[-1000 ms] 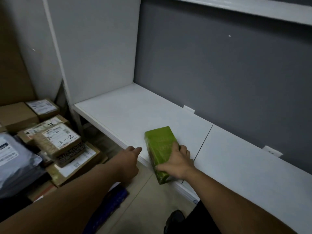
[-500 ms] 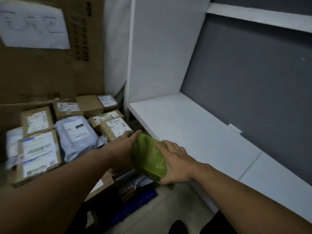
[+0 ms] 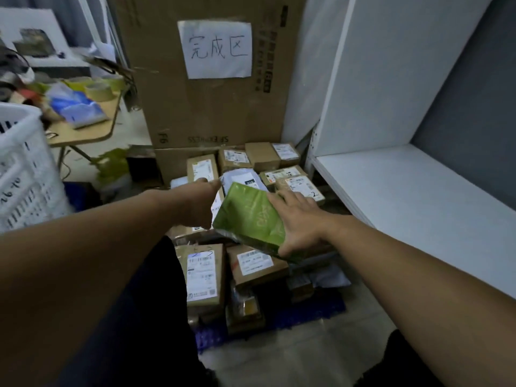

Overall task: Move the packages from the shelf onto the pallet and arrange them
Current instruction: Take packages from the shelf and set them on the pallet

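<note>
I hold the green package between both hands, in the air above the heap of parcels on the blue pallet. My right hand lies spread over the package's right side, fingers flat along the top face and the thumb wrapped round its near lower corner, so it is clamped on the package. My left hand is against the package's left edge, fingers curled down and partly hidden behind it; I cannot tell how firmly it grips, only that it touches. The package is tilted, its broad face turned up toward me, its long axis running from the near right corner up and away to the far left. Beneath it lie brown cardboard boxes with white labels and a grey mailer bag. The white shelf stands to my right, bare where visible. A tall carton with a handwritten paper sign stands behind the heap.
</note>
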